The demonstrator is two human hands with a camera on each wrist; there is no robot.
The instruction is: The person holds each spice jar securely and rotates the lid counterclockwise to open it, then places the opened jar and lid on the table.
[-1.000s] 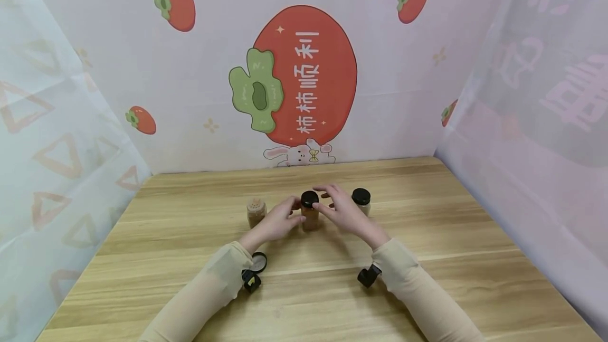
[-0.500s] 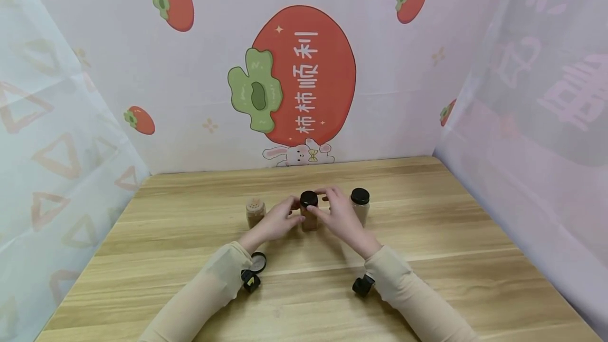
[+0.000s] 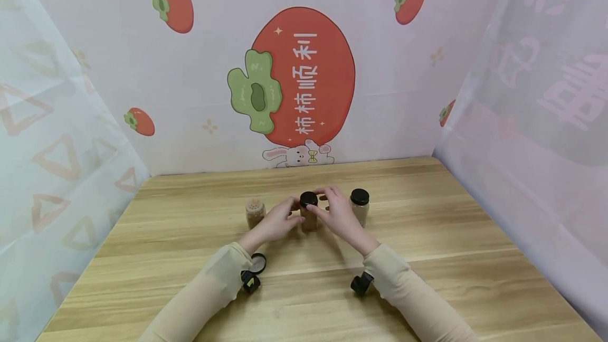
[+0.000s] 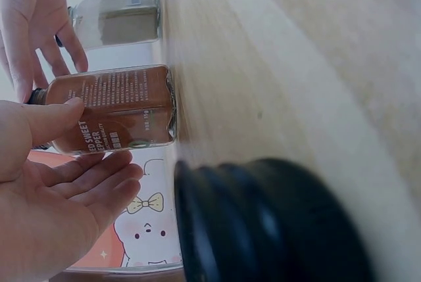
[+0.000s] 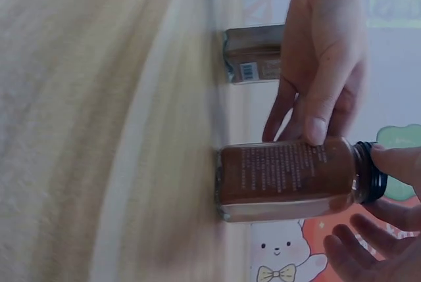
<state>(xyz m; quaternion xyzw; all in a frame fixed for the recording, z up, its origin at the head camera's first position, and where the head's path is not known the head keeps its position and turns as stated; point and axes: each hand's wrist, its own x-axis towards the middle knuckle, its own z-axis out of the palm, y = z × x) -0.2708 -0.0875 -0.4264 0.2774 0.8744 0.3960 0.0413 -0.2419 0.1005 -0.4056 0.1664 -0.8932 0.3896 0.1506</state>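
Jar [image 5: 276, 177] upright on table [image 3: 304, 300], between hands; left hand [image 3: 277, 221] pinches its body, right hand [image 3: 340, 214] its black cap [image 3: 309, 198]; probably glass: stiff, smooth, breakable, fairly light; best steadied mid-body, cap taken by its rim.

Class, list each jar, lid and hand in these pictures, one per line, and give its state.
Left jar: upright, lid off, holed top showing
Middle jar: upright, lid on
Middle jar's lid: in place; tight or loosened, cannot tell
Right jar: upright, lid on
Loose lid: on the table, inside up
Left hand: holding middle jar's body
Right hand: gripping middle jar's lid
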